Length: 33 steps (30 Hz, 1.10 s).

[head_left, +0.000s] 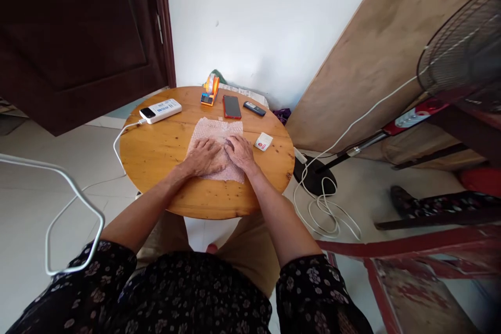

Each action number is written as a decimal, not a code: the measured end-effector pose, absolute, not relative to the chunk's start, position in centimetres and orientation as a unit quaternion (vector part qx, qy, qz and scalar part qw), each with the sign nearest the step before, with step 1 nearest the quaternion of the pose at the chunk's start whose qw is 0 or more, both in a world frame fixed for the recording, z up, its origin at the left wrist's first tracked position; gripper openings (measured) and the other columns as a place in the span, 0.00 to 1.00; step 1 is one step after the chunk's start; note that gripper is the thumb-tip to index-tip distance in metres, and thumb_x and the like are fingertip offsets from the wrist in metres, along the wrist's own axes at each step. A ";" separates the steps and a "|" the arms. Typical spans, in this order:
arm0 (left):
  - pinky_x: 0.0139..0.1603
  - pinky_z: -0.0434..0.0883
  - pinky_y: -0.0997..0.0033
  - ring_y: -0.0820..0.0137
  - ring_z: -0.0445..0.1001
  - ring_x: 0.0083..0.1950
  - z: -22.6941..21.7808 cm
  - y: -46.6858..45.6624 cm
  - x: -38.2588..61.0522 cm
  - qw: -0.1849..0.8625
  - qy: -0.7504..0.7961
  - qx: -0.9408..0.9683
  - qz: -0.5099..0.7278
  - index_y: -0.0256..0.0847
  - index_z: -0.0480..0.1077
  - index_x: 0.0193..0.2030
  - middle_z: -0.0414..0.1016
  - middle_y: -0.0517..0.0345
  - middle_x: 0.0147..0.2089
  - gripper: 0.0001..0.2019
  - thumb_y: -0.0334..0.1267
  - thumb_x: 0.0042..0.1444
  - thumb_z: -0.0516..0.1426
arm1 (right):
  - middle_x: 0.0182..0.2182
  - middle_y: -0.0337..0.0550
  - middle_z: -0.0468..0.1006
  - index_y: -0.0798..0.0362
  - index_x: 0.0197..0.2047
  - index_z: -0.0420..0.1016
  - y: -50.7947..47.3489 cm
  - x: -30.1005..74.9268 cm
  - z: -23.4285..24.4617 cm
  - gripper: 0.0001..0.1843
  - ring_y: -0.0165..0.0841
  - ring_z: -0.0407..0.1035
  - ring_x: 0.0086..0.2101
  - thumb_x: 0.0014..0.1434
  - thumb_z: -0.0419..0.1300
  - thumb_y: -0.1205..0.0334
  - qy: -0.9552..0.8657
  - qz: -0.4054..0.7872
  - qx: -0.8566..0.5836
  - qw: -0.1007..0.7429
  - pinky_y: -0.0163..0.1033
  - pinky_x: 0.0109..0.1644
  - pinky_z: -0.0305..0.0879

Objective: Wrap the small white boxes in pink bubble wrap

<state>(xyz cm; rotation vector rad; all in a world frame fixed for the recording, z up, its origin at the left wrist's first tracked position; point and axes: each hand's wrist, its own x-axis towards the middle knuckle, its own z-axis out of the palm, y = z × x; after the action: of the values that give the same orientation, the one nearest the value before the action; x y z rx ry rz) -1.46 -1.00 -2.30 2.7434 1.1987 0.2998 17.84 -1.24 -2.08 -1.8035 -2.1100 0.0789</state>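
A pinkish sheet of bubble wrap (213, 128) lies on the round wooden table (156, 148) in front of me. My left hand (204, 158) rests flat on its left half, fingers stretched out. On the right half lies my right hand (239, 151), palm down with the fingers extended. Whether anything sits inside or under the wrap cannot be seen. Beyond the wrap are a phone in a red case (231, 107) and an orange tape dispenser (210, 90). To the right of my right hand is a small white card or packet (263, 141).
A white power bank (161, 110) with a cable plugged in lies at the table's left, and a dark remote-like device (254, 108) at the back right. A standing fan (462, 52) and a coiled white cable (326, 209) are on the right. A dark door (78, 31) stands left.
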 end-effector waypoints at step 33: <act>0.73 0.45 0.44 0.46 0.50 0.74 -2.6 -0.4 -1.6 0.101 0.404 0.903 0.101 0.41 0.61 0.69 0.56 0.42 0.74 0.40 0.64 0.56 0.54 | 0.59 0.50 0.73 0.52 0.56 0.73 -1.2 17.6 -2.0 0.17 0.45 0.64 0.58 0.66 0.54 0.60 -0.741 0.035 -0.643 0.193 0.51 0.61 0.59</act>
<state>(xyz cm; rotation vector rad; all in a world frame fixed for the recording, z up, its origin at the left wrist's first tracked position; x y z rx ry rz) -1.57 -0.40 -2.56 2.6692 1.1950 0.2999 17.62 -1.17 -1.97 -1.8037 -2.0781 0.0982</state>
